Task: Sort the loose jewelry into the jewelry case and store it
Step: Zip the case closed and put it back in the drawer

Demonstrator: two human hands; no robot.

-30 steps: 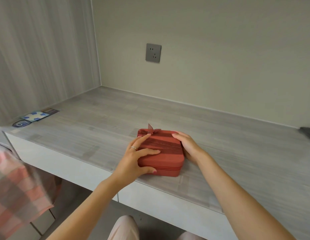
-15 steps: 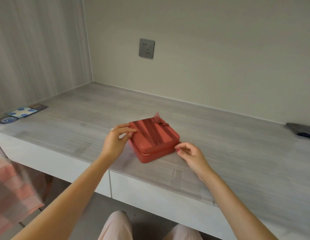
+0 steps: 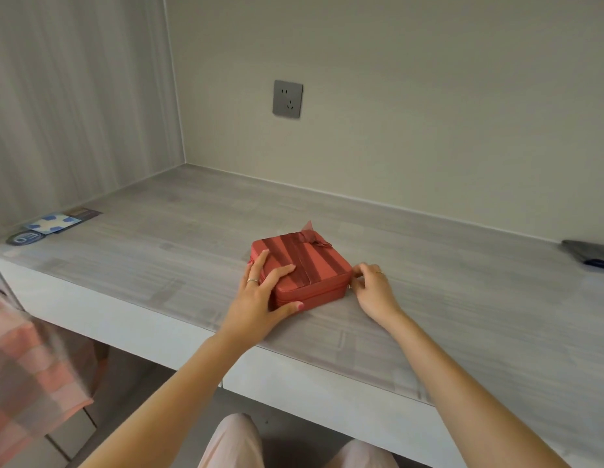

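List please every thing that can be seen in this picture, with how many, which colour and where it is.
jewelry case: 1, red with a ribbon bow on the lid, closed, on the desk near its front edge
desk: 1, grey wood grain, fills the middle of the view
wall socket: 1, grey, on the back wall above the case
flat cards or stickers: a few, blue and white, far left of the desk
dark flat object: 1, dark grey, right edge of the desk, partly cut off
checked cloth: 1, pink and white, lower left, below the desk
left hand: 1, ring on one finger, resting on the case's left corner
right hand: 1, thin ring, fingertips at the case's right corner
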